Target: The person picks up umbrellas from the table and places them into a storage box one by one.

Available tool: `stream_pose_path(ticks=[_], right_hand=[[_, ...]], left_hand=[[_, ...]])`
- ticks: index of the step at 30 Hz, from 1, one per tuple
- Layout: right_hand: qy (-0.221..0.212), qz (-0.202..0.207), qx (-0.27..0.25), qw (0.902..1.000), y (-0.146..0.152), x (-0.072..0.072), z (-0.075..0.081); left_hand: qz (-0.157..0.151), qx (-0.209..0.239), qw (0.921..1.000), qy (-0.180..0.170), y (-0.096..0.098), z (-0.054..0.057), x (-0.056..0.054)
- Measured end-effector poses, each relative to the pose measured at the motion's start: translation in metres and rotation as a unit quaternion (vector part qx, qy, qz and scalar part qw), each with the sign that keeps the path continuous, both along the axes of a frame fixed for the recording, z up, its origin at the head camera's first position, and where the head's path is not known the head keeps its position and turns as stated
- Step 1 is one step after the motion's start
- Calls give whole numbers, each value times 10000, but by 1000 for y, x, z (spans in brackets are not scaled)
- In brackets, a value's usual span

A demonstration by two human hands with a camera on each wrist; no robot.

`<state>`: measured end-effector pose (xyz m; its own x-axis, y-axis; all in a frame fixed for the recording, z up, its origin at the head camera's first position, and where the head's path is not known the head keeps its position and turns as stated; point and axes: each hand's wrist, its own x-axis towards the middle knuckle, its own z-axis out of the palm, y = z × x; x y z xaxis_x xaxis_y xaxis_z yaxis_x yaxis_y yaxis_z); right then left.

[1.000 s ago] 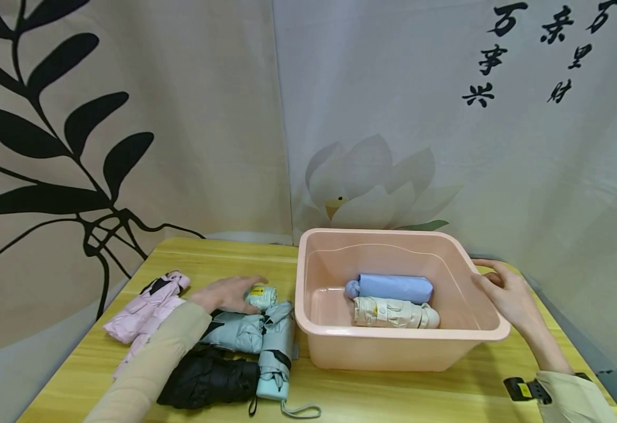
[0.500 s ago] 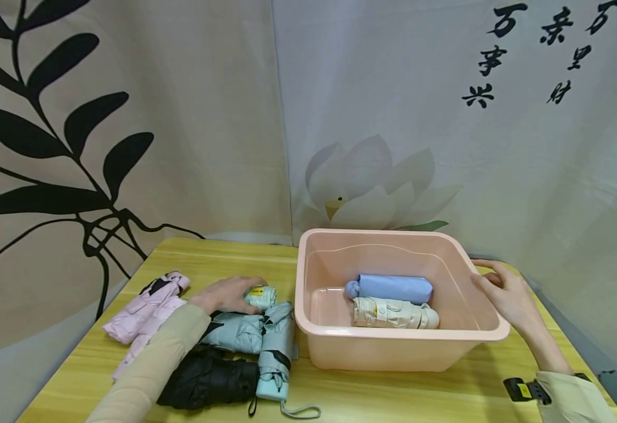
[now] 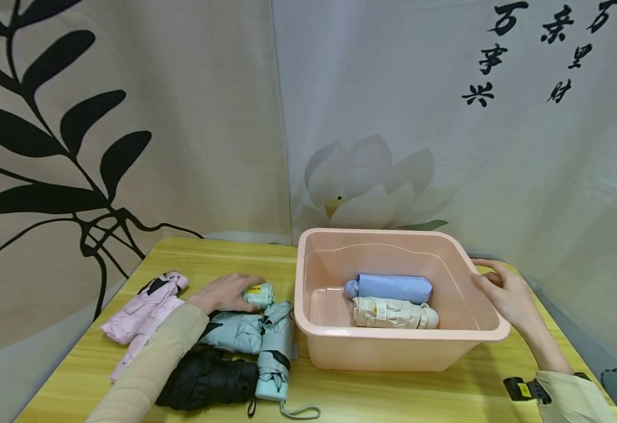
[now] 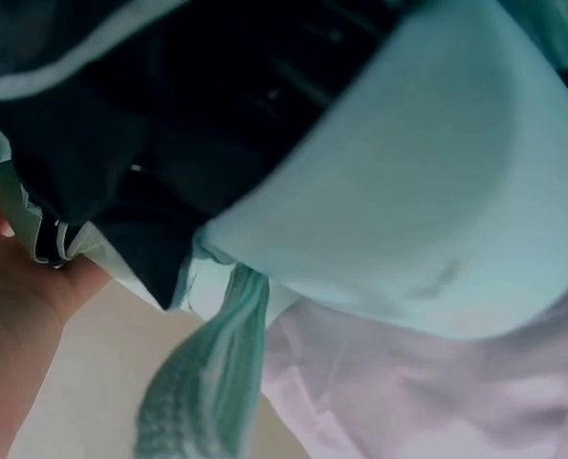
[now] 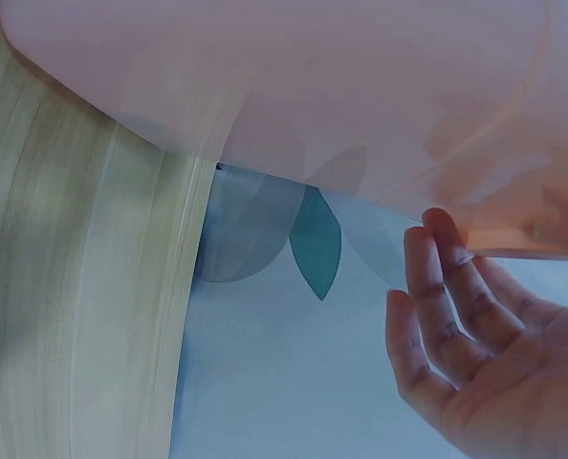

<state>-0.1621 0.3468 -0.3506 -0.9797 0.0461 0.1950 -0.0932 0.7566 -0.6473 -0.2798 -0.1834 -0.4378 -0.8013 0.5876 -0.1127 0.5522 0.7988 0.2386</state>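
Observation:
My left hand (image 3: 223, 292) holds a small pale green folded umbrella (image 3: 259, 295) with a yellow label, thumb on its near side and fingers over the far side. The left wrist view has part of this hand (image 4: 16, 335) at its left edge, with a light teal umbrella (image 4: 427, 182) and its strap (image 4: 207, 382) large in front. My right hand (image 3: 506, 294) rests at the right rim of a pink plastic bin (image 3: 377, 351). In the right wrist view its fingers (image 5: 451, 306) are loosely extended beside the bin wall (image 5: 265, 76).
Inside the bin lie a blue umbrella (image 3: 395, 288) and a cream one (image 3: 393, 313). Left of it on the wooden table (image 3: 393, 399) are two light teal umbrellas, one lying lengthwise (image 3: 275, 352) and one crosswise (image 3: 236, 330), a black umbrella (image 3: 208, 379) and pink folded fabric (image 3: 147, 314).
The left hand and the small pale green umbrella have shifted very slightly up and to the left. The right hand and the bin have not moved.

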Motion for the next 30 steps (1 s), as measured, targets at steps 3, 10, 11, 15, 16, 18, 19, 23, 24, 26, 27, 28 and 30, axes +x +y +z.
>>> stream_pose_path(ticks=[3, 10, 11, 15, 16, 18, 19, 23, 24, 26, 27, 28, 30], right_hand=[[23, 1, 15, 10000, 0, 0, 1], [31, 5, 7, 10000, 0, 1, 1], [31, 5, 8, 10000, 0, 1, 1], [37, -4, 30, 10000, 0, 1, 1], [41, -7, 39, 10000, 0, 1, 1], [33, -5, 41, 10000, 0, 1, 1], [28, -6, 45, 10000, 0, 0, 0], [12, 15, 24, 10000, 0, -1, -1], [20, 21, 17, 10000, 0, -1, -1], [43, 33, -4, 10000, 0, -1, -2], [57, 33, -8, 10000, 0, -2, -2], [67, 33, -11, 10000, 1, -2, -2], [86, 22, 6, 10000, 1, -2, -3]], left_hand=[[-16, 1, 10000, 86, -1, 0, 0], [-59, 133, 9993, 343, -6, 1, 0], [-79, 149, 9990, 411, -6, 2, 0], [-39, 233, 9983, 540, -7, 4, 0], [-27, 248, 9981, 568, -7, 6, 1], [16, 280, 9979, 582, -7, 8, 1], [51, 286, 9979, 576, -7, 10, 1], [104, 344, 9974, 619, -6, 16, 2], [127, 366, 9972, 632, -6, 18, 2], [146, 454, 9966, 678, -6, 22, 3], [158, 479, 9961, 720, -6, 25, 3], [181, 504, 9957, 758, -6, 27, 3], [210, 559, 9947, 836, -6, 33, 3]])
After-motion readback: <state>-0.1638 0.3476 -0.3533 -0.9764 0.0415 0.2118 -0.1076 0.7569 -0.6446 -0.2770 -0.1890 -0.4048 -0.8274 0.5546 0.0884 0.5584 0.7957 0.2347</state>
